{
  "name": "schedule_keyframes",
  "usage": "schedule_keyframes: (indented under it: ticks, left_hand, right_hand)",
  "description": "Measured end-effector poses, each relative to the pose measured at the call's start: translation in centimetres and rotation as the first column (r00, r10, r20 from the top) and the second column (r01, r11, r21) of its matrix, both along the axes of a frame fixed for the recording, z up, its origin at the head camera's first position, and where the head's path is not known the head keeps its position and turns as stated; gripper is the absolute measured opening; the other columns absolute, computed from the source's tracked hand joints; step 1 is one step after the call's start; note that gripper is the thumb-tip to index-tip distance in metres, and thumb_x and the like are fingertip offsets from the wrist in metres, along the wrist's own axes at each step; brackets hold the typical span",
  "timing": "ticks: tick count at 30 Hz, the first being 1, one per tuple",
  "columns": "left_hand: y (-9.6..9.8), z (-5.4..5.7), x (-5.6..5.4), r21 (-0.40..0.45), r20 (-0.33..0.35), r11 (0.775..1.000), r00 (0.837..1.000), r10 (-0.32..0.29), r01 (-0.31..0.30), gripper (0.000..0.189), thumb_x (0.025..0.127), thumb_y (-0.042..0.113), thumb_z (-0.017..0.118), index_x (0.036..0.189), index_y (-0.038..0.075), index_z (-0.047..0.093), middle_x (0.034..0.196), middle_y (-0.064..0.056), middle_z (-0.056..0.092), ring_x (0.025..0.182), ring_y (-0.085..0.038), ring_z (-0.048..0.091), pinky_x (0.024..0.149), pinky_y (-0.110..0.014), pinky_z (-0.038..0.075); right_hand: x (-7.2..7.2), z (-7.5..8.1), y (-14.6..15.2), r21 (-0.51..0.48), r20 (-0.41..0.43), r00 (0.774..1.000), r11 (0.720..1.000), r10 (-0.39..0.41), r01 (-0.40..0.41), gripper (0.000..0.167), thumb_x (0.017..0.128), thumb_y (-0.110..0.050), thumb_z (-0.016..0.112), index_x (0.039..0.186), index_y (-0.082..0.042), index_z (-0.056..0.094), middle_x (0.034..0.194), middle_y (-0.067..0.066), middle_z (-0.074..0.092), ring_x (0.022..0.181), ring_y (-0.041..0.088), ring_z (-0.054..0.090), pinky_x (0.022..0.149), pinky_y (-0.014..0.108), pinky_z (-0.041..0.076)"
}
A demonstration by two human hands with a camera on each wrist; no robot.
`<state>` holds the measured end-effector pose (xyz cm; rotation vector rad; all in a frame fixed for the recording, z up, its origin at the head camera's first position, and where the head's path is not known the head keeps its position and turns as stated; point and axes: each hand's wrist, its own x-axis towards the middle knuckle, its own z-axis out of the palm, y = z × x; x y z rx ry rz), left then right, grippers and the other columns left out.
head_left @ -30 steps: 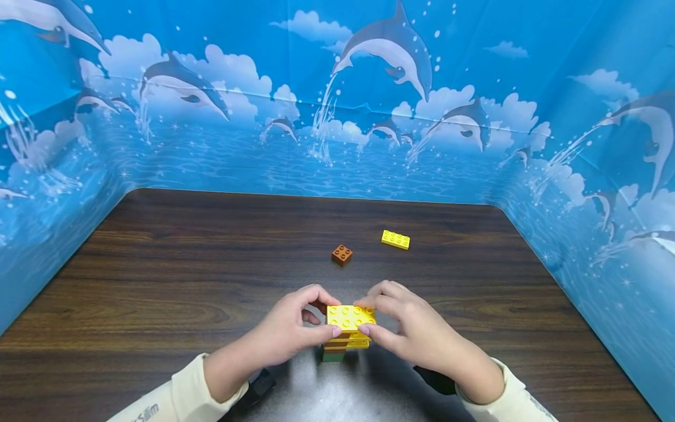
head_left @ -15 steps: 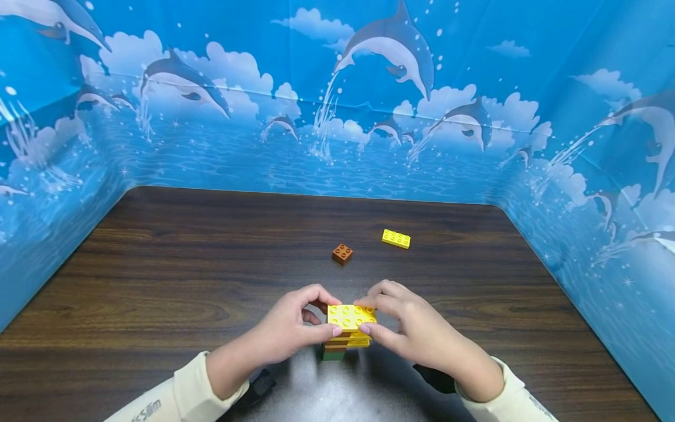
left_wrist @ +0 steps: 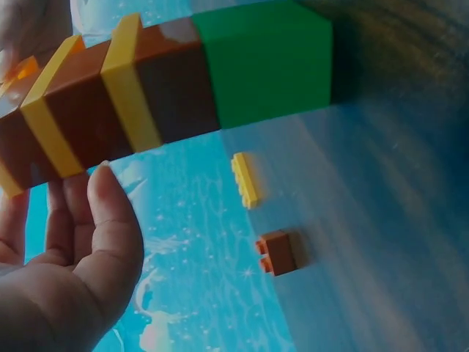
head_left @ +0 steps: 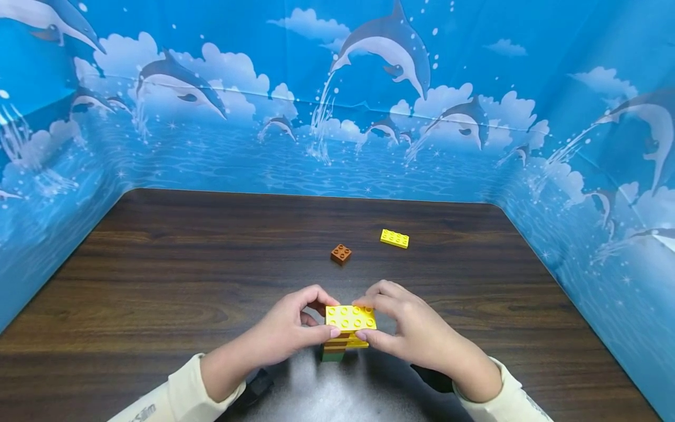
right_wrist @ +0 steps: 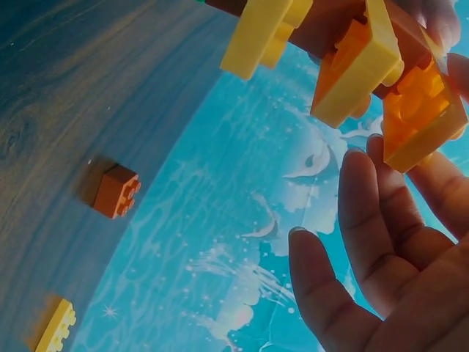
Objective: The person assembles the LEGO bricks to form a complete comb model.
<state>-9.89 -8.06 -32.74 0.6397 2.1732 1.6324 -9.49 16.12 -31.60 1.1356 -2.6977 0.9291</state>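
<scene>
The yellow eight-stud toy plate [head_left: 350, 318] crowning the brick tower [head_left: 334, 348] on the bench [head_left: 184, 264] lies between the left hand [head_left: 287, 322] and right hand [head_left: 413, 322], long axis running from one to the other, the fingers of each pinching its nearer end.

A person's left hand [head_left: 285, 322] and right hand [head_left: 411, 323] pinch the yellow top brick [head_left: 350, 318] of a block tower [head_left: 334, 346] on a dark wooden table [head_left: 184, 275], with a loose brown brick [head_left: 341, 254] and loose yellow brick [head_left: 394, 238] beyond, before a blue dolphin backdrop [head_left: 211, 158].
</scene>
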Motion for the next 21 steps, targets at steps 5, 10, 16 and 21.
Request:
schedule_keyframes:
  ticks: [5,10,16,21]
  left_hand:
    - [-0.5,0.4,-0.8,-0.011,0.016,0.999,0.999,-0.052,0.053,0.035,0.089,0.021,0.068,0.116,0.001,0.058,0.110,-0.010,0.058,0.097,-0.023,0.056,0.078,-0.031,0.052]
    - [-1.0,0.6,-2.5,-0.042,-0.017,0.998,0.999,0.049,-0.049,0.037,0.092,0.028,0.065,0.120,0.004,0.058,0.116,-0.011,0.060,0.106,-0.022,0.055,0.087,-0.038,0.048]
    - [-0.7,0.3,-5.8,-0.078,-0.041,0.981,0.984,0.174,-0.177,0.035,0.093,0.027,0.064,0.121,0.008,0.058,0.116,-0.008,0.060,0.109,-0.023,0.055,0.088,-0.042,0.048]
    - [0.3,-0.6,-8.6,-0.140,-0.079,0.971,0.979,0.186,-0.195,0.037,0.090,0.023,0.066,0.122,0.007,0.058,0.121,-0.013,0.059,0.107,-0.023,0.055,0.086,-0.041,0.048]
  right_hand:
    - [0.0,0.0,0.0,-0.007,0.056,0.998,1.000,-0.013,0.014,0.034,0.084,-0.024,0.076,0.115,-0.013,0.068,0.106,-0.008,0.057,0.085,0.005,0.053,0.065,0.022,0.051]
    - [0.0,0.2,-0.1,-0.002,0.085,0.996,1.000,-0.023,0.023,0.036,0.084,-0.024,0.076,0.117,-0.013,0.068,0.107,-0.008,0.057,0.081,0.006,0.051,0.055,0.018,0.045]
    - [0.1,0.3,-0.1,0.015,0.082,0.996,1.000,-0.027,0.026,0.037,0.084,-0.025,0.076,0.118,-0.014,0.067,0.108,-0.008,0.056,0.081,0.005,0.051,0.057,0.018,0.046]
    - [0.1,0.3,-0.1,0.021,0.075,0.997,1.000,-0.019,0.018,0.037,0.085,-0.024,0.075,0.119,-0.014,0.066,0.109,-0.008,0.056,0.076,0.003,0.050,0.057,0.017,0.045]
